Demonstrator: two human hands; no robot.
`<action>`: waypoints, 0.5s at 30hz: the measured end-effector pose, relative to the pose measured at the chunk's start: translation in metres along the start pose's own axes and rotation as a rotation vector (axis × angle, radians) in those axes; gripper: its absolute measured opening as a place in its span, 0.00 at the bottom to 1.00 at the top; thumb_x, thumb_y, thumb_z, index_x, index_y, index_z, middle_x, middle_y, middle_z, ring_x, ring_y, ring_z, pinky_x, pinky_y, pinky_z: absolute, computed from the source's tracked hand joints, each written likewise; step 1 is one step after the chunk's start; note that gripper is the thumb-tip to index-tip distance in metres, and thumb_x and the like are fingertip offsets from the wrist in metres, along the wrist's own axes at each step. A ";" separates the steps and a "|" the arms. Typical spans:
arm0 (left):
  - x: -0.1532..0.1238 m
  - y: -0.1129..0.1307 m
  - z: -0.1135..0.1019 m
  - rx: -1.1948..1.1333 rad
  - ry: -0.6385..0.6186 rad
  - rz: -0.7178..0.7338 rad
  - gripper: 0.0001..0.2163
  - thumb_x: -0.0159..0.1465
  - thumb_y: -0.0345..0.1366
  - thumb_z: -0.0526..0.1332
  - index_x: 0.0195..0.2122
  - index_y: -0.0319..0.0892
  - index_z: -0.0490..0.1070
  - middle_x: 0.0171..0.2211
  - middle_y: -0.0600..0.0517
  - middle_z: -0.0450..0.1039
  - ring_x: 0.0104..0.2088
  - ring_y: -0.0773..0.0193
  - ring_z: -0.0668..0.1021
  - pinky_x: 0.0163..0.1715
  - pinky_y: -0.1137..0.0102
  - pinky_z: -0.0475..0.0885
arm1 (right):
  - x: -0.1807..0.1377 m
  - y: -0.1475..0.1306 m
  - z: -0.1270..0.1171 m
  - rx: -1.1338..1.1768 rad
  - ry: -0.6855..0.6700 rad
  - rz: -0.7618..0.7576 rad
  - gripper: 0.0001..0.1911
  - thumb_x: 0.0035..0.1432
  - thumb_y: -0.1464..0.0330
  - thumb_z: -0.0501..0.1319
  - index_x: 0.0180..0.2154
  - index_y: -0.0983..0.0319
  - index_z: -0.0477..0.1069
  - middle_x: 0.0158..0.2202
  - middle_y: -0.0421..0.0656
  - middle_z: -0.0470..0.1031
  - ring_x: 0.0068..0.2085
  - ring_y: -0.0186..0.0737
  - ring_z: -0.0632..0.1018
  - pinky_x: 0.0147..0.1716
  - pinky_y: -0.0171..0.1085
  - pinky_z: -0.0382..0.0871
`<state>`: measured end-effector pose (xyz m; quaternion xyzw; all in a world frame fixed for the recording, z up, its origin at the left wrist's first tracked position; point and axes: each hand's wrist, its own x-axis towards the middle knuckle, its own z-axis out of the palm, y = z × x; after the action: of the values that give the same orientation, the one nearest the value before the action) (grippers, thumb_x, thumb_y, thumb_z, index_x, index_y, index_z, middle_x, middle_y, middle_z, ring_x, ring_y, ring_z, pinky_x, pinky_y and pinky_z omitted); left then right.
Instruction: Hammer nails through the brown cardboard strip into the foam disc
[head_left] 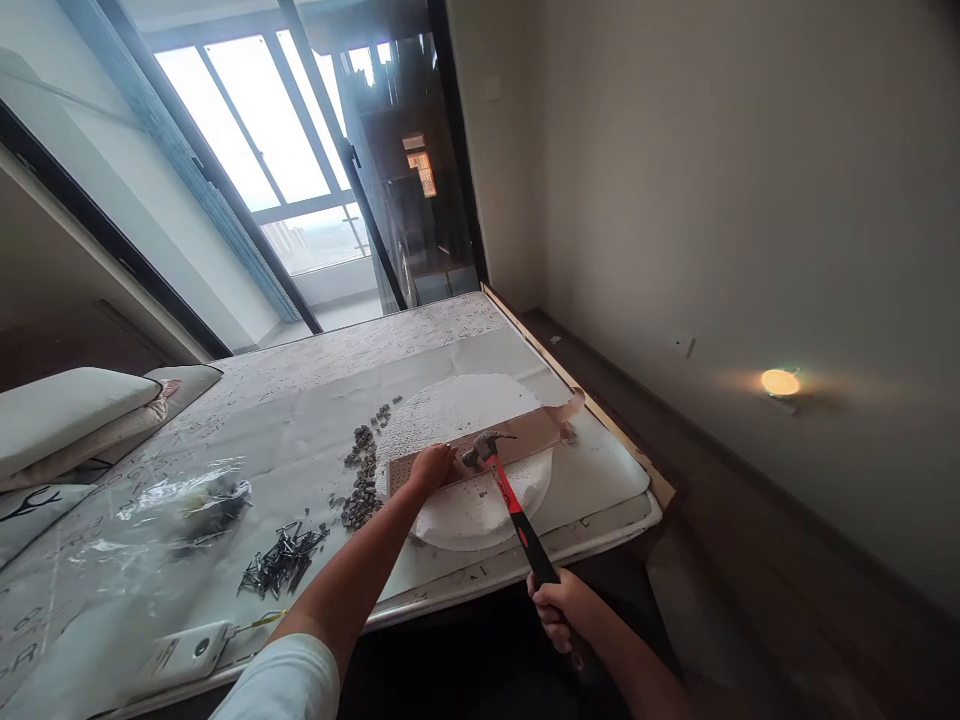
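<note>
My right hand (564, 606) is closed round the black end of a hammer (514, 508) with a red and black handle. Its metal head (486, 446) rests on a brown perforated strip (495, 450) that lies across a white round foam disc (472, 500). My left hand (432, 466) presses fingers down on the strip just left of the hammer head, pinched as if on something too small to make out.
A pile of dark nails (282, 558) and a line of small grey bits (363, 480) lie on a pale sheet (300, 450) over the mattress. A clear plastic bag (187, 500) and a white device (184, 652) lie left. Pillows (75, 410) sit far left; wall and floor are right.
</note>
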<state>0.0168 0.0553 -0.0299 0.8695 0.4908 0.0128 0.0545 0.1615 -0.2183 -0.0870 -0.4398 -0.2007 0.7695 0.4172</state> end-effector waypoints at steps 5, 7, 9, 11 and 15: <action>-0.002 0.003 -0.004 0.031 -0.004 -0.002 0.18 0.67 0.41 0.47 0.35 0.36 0.72 0.35 0.40 0.73 0.38 0.55 0.76 0.38 0.67 0.66 | 0.001 0.001 0.000 0.006 0.004 0.005 0.07 0.40 0.70 0.53 0.26 0.58 0.56 0.12 0.28 0.50 0.11 0.25 0.52 0.11 0.27 0.42; -0.002 0.005 -0.005 0.047 -0.009 0.007 0.19 0.67 0.41 0.46 0.34 0.36 0.72 0.35 0.40 0.74 0.38 0.55 0.76 0.37 0.67 0.66 | 0.002 0.002 -0.001 0.010 -0.010 -0.003 0.06 0.40 0.70 0.53 0.26 0.58 0.56 0.11 0.28 0.50 0.11 0.25 0.52 0.11 0.27 0.42; -0.003 0.006 -0.006 0.044 -0.011 0.016 0.20 0.67 0.42 0.45 0.34 0.35 0.72 0.34 0.40 0.74 0.37 0.55 0.76 0.36 0.67 0.66 | 0.003 0.002 -0.001 0.011 -0.009 0.004 0.07 0.39 0.70 0.53 0.26 0.58 0.56 0.11 0.27 0.50 0.10 0.25 0.52 0.11 0.28 0.42; -0.004 0.007 -0.007 0.038 -0.011 0.013 0.21 0.67 0.42 0.44 0.33 0.36 0.73 0.34 0.40 0.74 0.37 0.55 0.76 0.36 0.67 0.65 | 0.003 0.002 -0.001 0.005 0.003 0.020 0.07 0.39 0.70 0.53 0.26 0.58 0.56 0.11 0.27 0.50 0.10 0.25 0.52 0.11 0.28 0.42; -0.005 0.007 -0.006 0.052 -0.004 0.000 0.20 0.67 0.42 0.45 0.34 0.36 0.73 0.34 0.41 0.74 0.38 0.55 0.76 0.37 0.67 0.66 | 0.002 0.001 0.000 -0.008 0.012 0.021 0.08 0.37 0.69 0.52 0.26 0.58 0.56 0.11 0.27 0.50 0.10 0.25 0.52 0.10 0.28 0.42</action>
<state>0.0201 0.0483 -0.0226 0.8706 0.4908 -0.0017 0.0327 0.1602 -0.2174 -0.0886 -0.4480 -0.1965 0.7706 0.4086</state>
